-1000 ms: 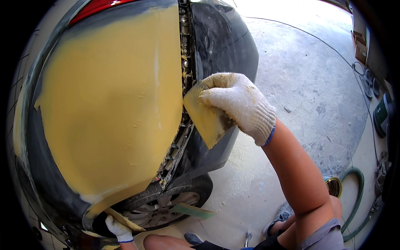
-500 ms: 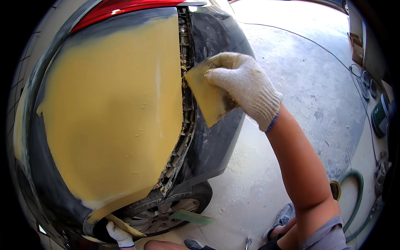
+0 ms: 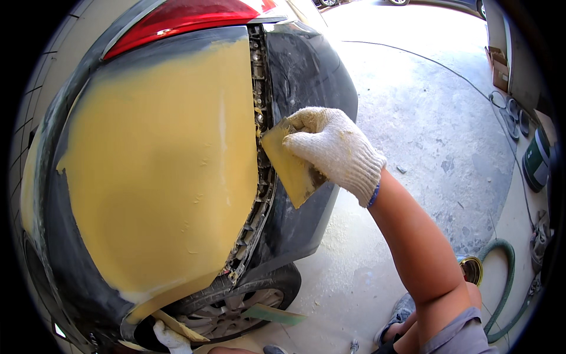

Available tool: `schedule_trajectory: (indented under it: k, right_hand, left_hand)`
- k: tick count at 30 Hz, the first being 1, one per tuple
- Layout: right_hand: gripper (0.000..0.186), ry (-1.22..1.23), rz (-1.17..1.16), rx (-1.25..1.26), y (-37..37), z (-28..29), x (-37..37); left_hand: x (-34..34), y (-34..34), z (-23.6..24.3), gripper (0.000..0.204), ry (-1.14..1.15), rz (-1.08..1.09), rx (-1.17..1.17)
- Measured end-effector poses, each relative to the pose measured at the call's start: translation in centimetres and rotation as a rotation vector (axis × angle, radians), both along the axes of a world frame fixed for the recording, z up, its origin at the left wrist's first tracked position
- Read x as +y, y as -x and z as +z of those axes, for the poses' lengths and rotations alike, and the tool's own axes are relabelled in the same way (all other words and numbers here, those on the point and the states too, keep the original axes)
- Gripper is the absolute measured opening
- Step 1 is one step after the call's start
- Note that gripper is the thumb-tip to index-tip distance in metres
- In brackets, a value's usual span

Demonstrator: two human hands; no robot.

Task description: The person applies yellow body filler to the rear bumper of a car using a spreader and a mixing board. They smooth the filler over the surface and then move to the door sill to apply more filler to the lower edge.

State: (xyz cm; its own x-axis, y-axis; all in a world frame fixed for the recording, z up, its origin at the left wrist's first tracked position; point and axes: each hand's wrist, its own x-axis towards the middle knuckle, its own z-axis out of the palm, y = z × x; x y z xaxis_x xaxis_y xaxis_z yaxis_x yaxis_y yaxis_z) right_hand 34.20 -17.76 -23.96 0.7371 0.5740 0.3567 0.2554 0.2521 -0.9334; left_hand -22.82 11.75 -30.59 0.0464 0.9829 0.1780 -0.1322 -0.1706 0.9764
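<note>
My right hand (image 3: 339, 150), in a white knit glove, pinches a putty spreader (image 3: 289, 168) smeared with yellow putty. Its edge is at the gap strip (image 3: 258, 112) between the car's rear side panel and dark bumper (image 3: 303, 76). A broad coat of yellow filler (image 3: 159, 159) covers the panel, with small ridges in it. At the lower left, my gloved left hand (image 3: 171, 337) is closed on a flat, putty-coated board (image 3: 181, 328) by the wheel arch; some of its fingers are hidden. A green flat plate (image 3: 274, 314) shows in front of the wheel; its support cannot be made out.
The red tail light (image 3: 183, 23) sits above the panel and the wheel (image 3: 236, 307) below it. Pale dust lies on the floor (image 3: 342, 253). To the right are an open tin (image 3: 471, 270), a green hose (image 3: 507, 283), a bucket (image 3: 536, 159), slippers (image 3: 513, 115) and a cardboard box (image 3: 499, 68).
My right hand has moved down along the gap with the spreader. The view has tilted a little, showing more of the tail light. My left hand stays by the wheel arch.
</note>
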Motion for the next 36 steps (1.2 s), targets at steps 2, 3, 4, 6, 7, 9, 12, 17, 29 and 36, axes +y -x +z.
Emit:
schedule_trajectory:
  k: [2, 3, 4, 6, 7, 9, 12, 17, 29, 36]
  right_hand:
    - [0.039, -0.02, -0.013, 0.009, 0.0, 0.2, -0.1]
    - [0.039, -0.01, 0.006, 0.027, 0.1, 0.6, -0.2]
    - [0.038, 0.0, 0.026, 0.045, 0.2, 1.0, -0.4]
    - [0.038, 0.023, 0.036, 0.046, 0.3, 1.4, -0.6]
    - [0.037, 0.034, 0.031, 0.027, 0.2, 1.5, -0.5]
    - [0.036, 0.042, 0.036, 0.03, 0.0, 1.7, -0.3]
    - [0.034, 0.035, 0.071, 0.095, -0.4, 2.3, -0.3]
    - [0.032, -0.005, 0.076, 0.128, -1.2, 3.9, -0.6]
    - [0.034, -0.049, 0.012, 0.054, -3.9, 6.4, -0.5]
    - [0.033, -0.091, 0.023, 0.107, -5.2, 8.4, -0.5]
  left_hand:
    - [1.2, 1.6, -0.3, 0.049, -0.005, -0.055, -0.006]
    - [1.5, 2.1, -0.5, 0.049, -0.009, -0.061, -0.003]
    - [1.9, 2.7, -0.8, 0.049, -0.013, -0.067, 0.0]
    - [1.3, 1.6, -0.6, 0.048, -0.018, -0.05, -0.015]
    - [0.8, 1.0, -0.7, 0.048, -0.019, -0.024, -0.035]
    - [0.8, 0.5, -0.4, 0.047, -0.021, -0.017, -0.036]
    - [1.5, 1.7, -0.6, 0.045, -0.016, -0.059, -0.017]
    - [2.5, 3.6, -1.3, 0.046, -0.029, -0.122, -0.018]
    - [1.8, 0.1, -0.4, 0.055, -0.023, -0.128, -0.06]
    - [2.3, -0.9, -0.3, 0.055, -0.001, -0.138, -0.057]
